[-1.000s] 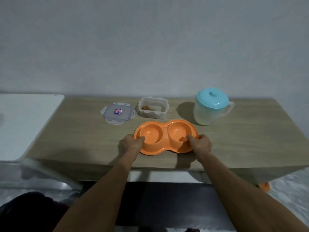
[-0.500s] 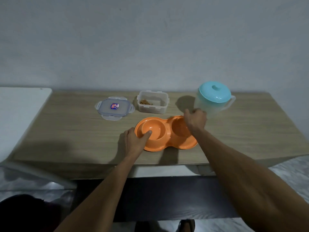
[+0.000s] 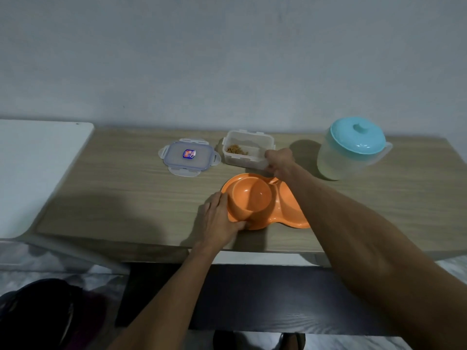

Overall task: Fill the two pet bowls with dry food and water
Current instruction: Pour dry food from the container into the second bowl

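An orange double pet bowl [image 3: 252, 198] sits on the wooden table [image 3: 126, 198] near its front edge, both wells empty. My left hand [image 3: 219, 218] grips its left rim, thumb inside the left well. Behind it stands an open clear food container [image 3: 246, 150] with a little brown dry food in one corner. My right hand [image 3: 279, 160] grips that container's right near corner, my forearm crossing over the bowl's right well. A translucent water jug [image 3: 351, 150] with a light blue lid stands at the right back.
The container's clear lid [image 3: 188, 157] with a blue label lies flat left of the container. A white surface [image 3: 32, 168] adjoins the table on the left. A wall runs close behind the table. Dark floor and my feet show below the front edge.
My right hand left the bowl's right rim, moved back and left, and took hold of the food container. My left hand stays on the bowl's left rim.
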